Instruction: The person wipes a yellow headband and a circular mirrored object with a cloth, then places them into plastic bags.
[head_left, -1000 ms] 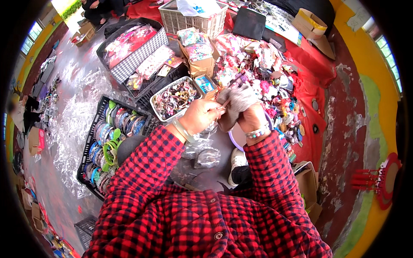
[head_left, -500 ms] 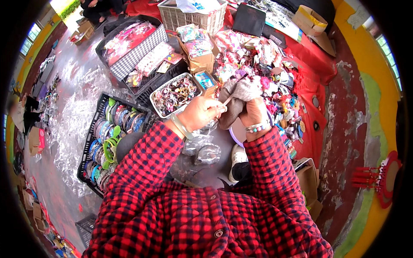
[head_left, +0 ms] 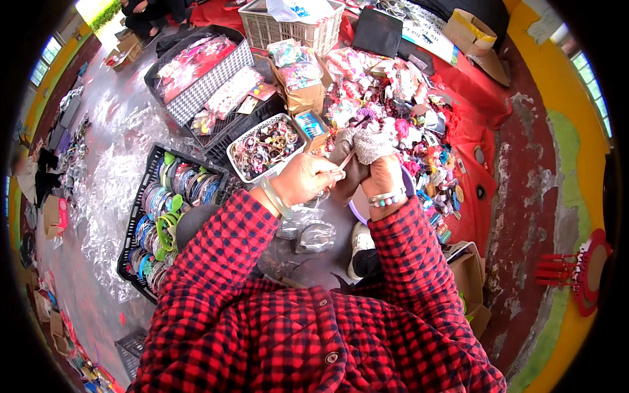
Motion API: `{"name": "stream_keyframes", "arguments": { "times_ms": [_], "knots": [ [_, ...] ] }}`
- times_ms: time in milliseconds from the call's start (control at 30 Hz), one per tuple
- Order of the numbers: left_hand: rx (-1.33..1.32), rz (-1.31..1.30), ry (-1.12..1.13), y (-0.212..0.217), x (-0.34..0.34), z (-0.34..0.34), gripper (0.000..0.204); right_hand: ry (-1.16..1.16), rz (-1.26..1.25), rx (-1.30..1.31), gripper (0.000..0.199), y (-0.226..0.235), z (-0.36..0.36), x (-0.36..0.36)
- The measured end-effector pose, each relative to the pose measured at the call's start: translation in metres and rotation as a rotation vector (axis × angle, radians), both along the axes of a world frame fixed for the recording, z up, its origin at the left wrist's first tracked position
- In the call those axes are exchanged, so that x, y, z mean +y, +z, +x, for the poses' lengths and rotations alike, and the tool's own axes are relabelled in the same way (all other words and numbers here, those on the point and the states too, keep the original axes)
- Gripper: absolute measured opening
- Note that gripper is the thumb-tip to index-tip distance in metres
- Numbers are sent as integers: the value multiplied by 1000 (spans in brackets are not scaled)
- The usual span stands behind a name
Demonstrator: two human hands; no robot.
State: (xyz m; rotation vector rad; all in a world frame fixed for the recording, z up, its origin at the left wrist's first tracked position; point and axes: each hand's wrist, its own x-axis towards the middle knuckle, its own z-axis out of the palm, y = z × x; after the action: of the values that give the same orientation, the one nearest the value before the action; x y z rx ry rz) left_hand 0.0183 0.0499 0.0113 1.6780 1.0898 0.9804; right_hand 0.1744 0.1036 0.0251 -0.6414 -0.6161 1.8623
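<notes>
Hands are held together above a silver plastic-covered floor [head_left: 111, 164], just in front of a red cloth [head_left: 472, 98] heaped with small colourful trinkets. A grey knitted piece [head_left: 367, 147] is gripped by the right hand [head_left: 383, 171], whose fingers are closed around its lower part. The left hand [head_left: 306, 180] is closed too, with a thin pale stick [head_left: 347, 158] pinched at its fingertips and touching the knitted piece. Just beyond the left hand a white basket [head_left: 237, 164] of hair ornaments is seen. A black crate [head_left: 141, 196] of bangles lies toward the floor's left edge. Clear plastic bags [head_left: 308, 232] lie beneath the wrists.
</notes>
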Motion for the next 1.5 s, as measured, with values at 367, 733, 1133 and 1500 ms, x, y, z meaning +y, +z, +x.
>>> {"name": "stream_keyframes", "arguments": {
  "times_ms": [367,733,1133,1500],
  "knots": [
    [-38,-191,-45,9,-4,-7,16,-301,442,-143,10,-27,3,19],
    [-1178,-396,147,0,14,-54,16,-192,802,-799,39,-5,55,46],
    [-1298,-558,204,0,20,-44,15,396,163,-85,15,-13,-3,4],
    [-1316,-583,47,-7,19,-36,45,361,643,-619,19,-8,-2,-7]
  ]
}}
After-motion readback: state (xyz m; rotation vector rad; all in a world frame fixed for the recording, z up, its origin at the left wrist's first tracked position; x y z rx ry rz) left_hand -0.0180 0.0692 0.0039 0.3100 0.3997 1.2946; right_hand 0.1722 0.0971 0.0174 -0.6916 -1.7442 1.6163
